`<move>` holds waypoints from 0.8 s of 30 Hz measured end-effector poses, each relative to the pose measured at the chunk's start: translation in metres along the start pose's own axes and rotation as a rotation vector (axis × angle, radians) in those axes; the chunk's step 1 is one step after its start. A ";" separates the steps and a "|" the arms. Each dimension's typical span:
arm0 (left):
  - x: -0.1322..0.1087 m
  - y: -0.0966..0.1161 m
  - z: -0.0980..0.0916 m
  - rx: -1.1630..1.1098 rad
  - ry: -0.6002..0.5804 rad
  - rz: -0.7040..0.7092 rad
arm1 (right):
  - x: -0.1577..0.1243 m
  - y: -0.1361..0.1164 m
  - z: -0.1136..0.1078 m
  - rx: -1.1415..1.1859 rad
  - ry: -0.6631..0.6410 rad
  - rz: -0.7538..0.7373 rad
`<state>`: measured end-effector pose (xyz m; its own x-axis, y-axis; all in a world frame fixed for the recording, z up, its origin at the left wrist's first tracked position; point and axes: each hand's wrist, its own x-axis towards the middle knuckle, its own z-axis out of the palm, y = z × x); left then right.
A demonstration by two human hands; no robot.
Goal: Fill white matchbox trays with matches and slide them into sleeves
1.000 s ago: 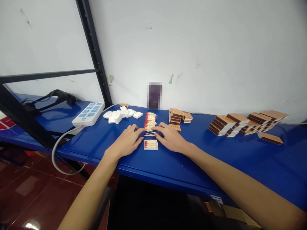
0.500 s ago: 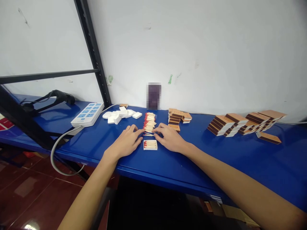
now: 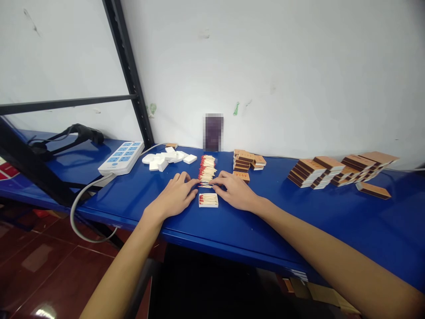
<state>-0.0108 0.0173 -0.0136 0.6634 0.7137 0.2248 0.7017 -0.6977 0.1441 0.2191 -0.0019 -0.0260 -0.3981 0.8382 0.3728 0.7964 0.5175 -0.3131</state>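
Note:
A row of red-tipped matches (image 3: 207, 166) lies on the blue table, stretching back from between my hands. My left hand (image 3: 175, 195) rests at the red-head side, its index fingertip touching the nearest matches and its thumb apart from the index. From the other side, my right hand (image 3: 237, 190) puts its index fingertip to the plain ends of those matches, thumb likewise apart. Just in front of the row sits a white matchbox tray (image 3: 208, 206), partly filled with matches whose heads point left.
White trays (image 3: 162, 163) lie piled at the back left, beside a power strip (image 3: 122, 158) with a grey cable. Stacked brown matchboxes (image 3: 245, 160) stand right of the row, with more matchbox stacks (image 3: 308, 173) farther right. A black shelf post (image 3: 128, 71) rises at left.
The few matches nearest me have shifted slightly back against the row, with both index fingertips at their ends. The tray stays in place.

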 end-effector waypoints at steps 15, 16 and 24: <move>0.000 0.002 -0.002 -0.009 -0.004 -0.009 | -0.001 0.001 -0.001 0.096 -0.005 -0.059; 0.000 0.002 -0.002 -0.012 -0.004 -0.009 | -0.001 0.001 -0.001 0.096 -0.009 -0.060; 0.001 0.004 -0.004 -0.045 0.007 -0.005 | 0.000 0.001 0.000 0.073 -0.017 -0.057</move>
<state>-0.0083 0.0144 -0.0091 0.6580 0.7168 0.2305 0.6924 -0.6963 0.1888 0.2199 -0.0009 -0.0261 -0.4496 0.8096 0.3775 0.7374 0.5749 -0.3546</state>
